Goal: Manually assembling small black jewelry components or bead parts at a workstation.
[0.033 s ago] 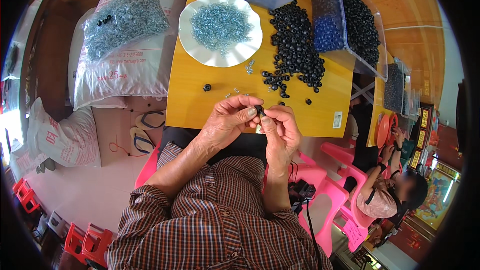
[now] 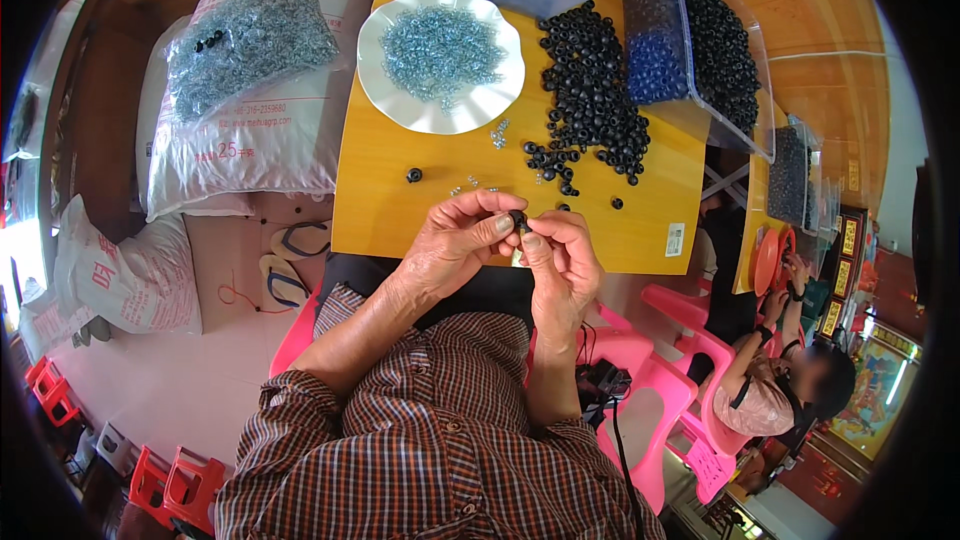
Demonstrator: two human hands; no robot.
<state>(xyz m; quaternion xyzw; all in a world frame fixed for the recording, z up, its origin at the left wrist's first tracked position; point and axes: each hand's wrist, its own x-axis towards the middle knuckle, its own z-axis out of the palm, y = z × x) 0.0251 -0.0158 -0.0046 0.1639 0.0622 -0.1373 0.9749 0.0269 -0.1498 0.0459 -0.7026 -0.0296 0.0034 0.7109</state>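
Note:
Just over the table's front edge, my left hand (image 2: 455, 243) pinches a small round black part (image 2: 517, 218) between thumb and fingertips. My right hand (image 2: 562, 262) meets it from the other side, thumb and fingers closed at the part; whether a second small piece sits in that pinch is hidden. Beyond my hands a few small clear pieces (image 2: 499, 133) lie loose on the yellow table (image 2: 380, 225). A single black part (image 2: 414, 175) rests to the left, and a heap of similar black parts (image 2: 590, 90) spreads to the right.
A white scalloped plate (image 2: 370, 90) holds many small clear bluish pieces. Plastic bins (image 2: 705, 115) of black parts stand at the back and right. A bag of clear pieces (image 2: 255, 45) lies on a white sack (image 2: 300, 155). Another person (image 2: 765, 380) sits at right by pink chairs (image 2: 665, 390).

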